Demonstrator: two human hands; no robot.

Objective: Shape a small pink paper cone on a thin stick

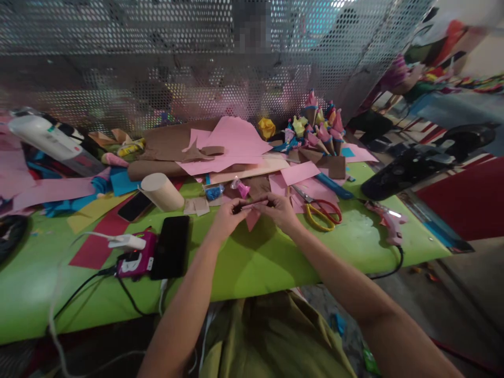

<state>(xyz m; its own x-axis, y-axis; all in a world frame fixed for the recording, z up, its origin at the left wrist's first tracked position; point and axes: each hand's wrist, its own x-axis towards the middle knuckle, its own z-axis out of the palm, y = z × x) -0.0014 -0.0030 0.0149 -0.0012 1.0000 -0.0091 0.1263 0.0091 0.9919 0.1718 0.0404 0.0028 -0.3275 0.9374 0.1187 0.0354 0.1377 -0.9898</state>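
Observation:
Over the green table, my left hand [228, 218] and my right hand [281, 211] meet, fingers closed on a small pink piece of paper [253, 219] with a brown layer above it. The fingers cover much of that piece. Just beyond them lie a pink twisted wrap [241, 187] and a blue wrapped bit [213, 192]. Scissors with yellow and red handles [323, 214] rest to the right of my right hand. Small brown paper scraps [197, 206] sit left of my left hand.
Pink sheets [232, 139] and brown paper [161, 142] pile up at the back, beside several small paper cones [325, 134]. A cardboard tube [162, 191], black phone [170, 248] and purple power adapter [136, 257] stand left. A pink glue gun [389, 223] with its cord lies right.

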